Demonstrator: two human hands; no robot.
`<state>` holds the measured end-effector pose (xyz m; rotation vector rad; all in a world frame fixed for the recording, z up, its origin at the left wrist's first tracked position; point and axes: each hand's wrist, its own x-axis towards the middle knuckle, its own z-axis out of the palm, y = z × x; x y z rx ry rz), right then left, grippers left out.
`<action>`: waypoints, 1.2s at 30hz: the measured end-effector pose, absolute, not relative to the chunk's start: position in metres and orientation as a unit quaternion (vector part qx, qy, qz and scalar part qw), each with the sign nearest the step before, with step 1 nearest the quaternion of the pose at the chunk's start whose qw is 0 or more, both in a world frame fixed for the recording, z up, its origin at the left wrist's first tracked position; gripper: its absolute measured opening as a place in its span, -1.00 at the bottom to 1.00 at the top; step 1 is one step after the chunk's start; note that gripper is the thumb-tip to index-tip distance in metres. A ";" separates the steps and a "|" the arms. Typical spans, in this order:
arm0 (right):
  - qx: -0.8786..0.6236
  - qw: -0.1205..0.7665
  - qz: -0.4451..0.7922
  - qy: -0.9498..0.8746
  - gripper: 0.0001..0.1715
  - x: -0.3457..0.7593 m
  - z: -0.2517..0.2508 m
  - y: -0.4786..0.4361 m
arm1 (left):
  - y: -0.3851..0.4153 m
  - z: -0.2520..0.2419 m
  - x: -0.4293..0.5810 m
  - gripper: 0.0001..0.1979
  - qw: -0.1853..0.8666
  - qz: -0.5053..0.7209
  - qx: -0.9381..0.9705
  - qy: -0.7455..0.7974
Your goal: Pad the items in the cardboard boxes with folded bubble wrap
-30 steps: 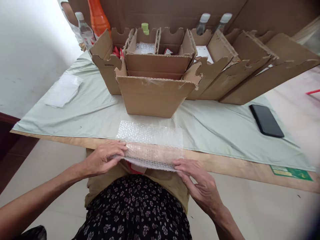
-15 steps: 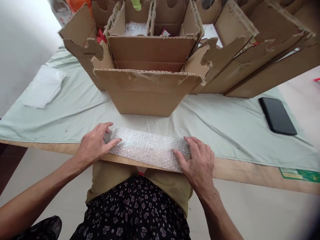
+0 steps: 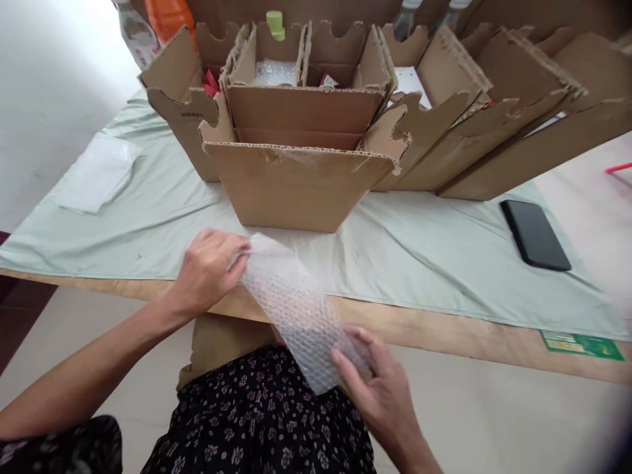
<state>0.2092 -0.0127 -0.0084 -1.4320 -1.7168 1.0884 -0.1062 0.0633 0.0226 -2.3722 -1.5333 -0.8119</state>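
A strip of bubble wrap [image 3: 301, 309] slants from the table's front edge down over the lap. My left hand [image 3: 210, 268] pinches its upper left end between thumb and fingers, just above the cloth. My right hand [image 3: 378, 378] grips the lower right end, thumb on top and fingers behind the far side. Whether anything lies inside the wrap cannot be made out. Beyond my hands a cardboard box [image 3: 291, 191] with an open top stands on the green cloth [image 3: 415, 250].
More open cardboard boxes [image 3: 444, 131] stand in a row behind. A black phone [image 3: 536, 236] lies at the right, white folded plastic [image 3: 101, 172] at the left. Bottles [image 3: 135, 33] stand at the back. A green card [image 3: 582, 345] is on the wooden edge [image 3: 444, 332].
The bubble wrap has gone from lying along the table edge to a slant, its right end lower. My left hand has closed on its end; my right hand has moved down toward the lap.
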 end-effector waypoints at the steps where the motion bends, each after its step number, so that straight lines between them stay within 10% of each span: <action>1: -0.550 0.306 0.483 -0.609 -0.69 0.204 -0.013 -0.024 | 0.074 0.022 -0.098 -0.87 0.118 -0.280 -0.815 -0.493; 6: -0.539 0.291 0.684 -0.397 -0.44 0.174 -0.044 -0.053 | 0.086 0.009 -0.055 -0.66 0.124 -0.305 -0.839 -0.433; 11: -0.441 0.288 0.757 -0.387 -0.50 0.168 -0.052 -0.052 | 0.018 0.002 -0.064 -0.75 -0.193 -0.306 -0.843 -0.397; 17: -0.340 0.346 0.812 -0.324 -0.34 0.166 -0.034 -0.025 | -0.015 -0.010 -0.088 -0.16 -0.454 -0.331 -0.719 -0.409; 21: -0.311 0.379 0.803 -0.340 -0.08 0.159 -0.030 -0.008 | -0.015 -0.019 -0.070 -0.26 -0.362 -0.363 -0.702 -0.494; 29: -0.326 0.359 0.769 -0.415 -0.33 0.167 -0.017 -0.016 | -0.009 -0.017 -0.051 -0.75 -0.054 -0.277 -0.771 -0.571; 36: -0.387 0.276 0.181 -0.861 -0.55 0.179 -0.015 0.008 | -0.008 -0.014 -0.058 -0.69 -0.065 -0.260 -0.783 -0.561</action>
